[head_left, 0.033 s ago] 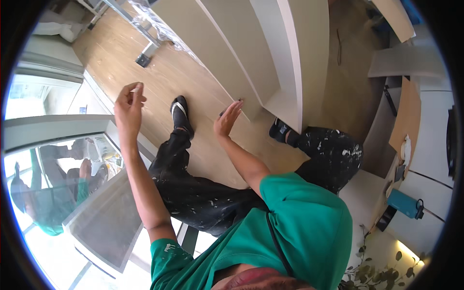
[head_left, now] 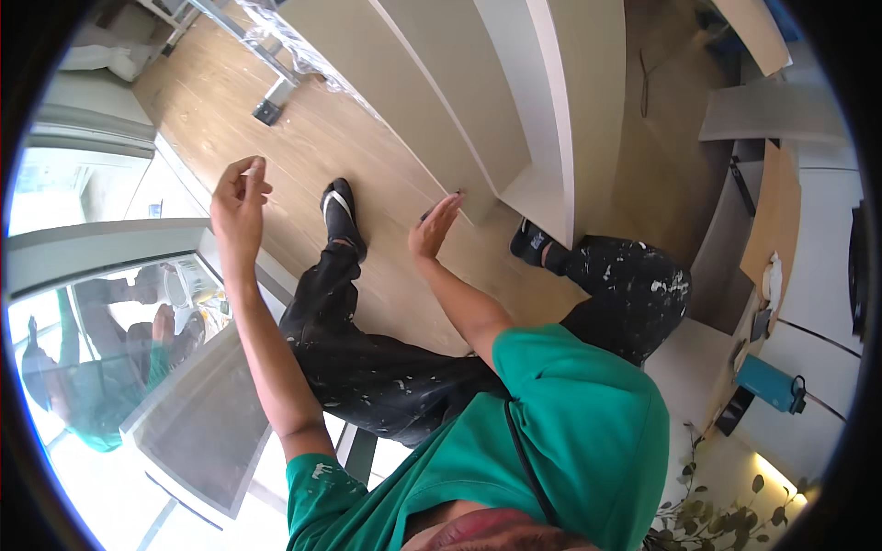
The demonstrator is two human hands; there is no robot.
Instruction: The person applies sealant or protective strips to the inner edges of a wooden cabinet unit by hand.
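My left hand (head_left: pixel 237 216) is raised over the floor beside the window frame, its fingers curled in toward the thumb. Whatever is pinched there, if anything, is too small to make out. My right hand (head_left: pixel 435 230) has its fingers stretched out, side by side, at the lower edge of a large beige panel (head_left: pixel 381 78). Small dark bits show at either side of those fingers; what they are I cannot tell. The panel belongs to a tall cabinet-like piece with a pale inner face (head_left: pixel 536 197) and a side board (head_left: pixel 593 119).
My feet in dark sandals (head_left: pixel 342 213) stand on the wood floor (head_left: pixel 294 147). A metal stand leg with a black foot (head_left: pixel 267 112) is at the far left. Glass and a grey-framed screen (head_left: pixel 197 432) lie left; a teal bottle (head_left: pixel 767 384) and leafy plant (head_left: pixel 717 514) are right.
The view shifts very slightly. Both hands keep nearly the same pose and place.
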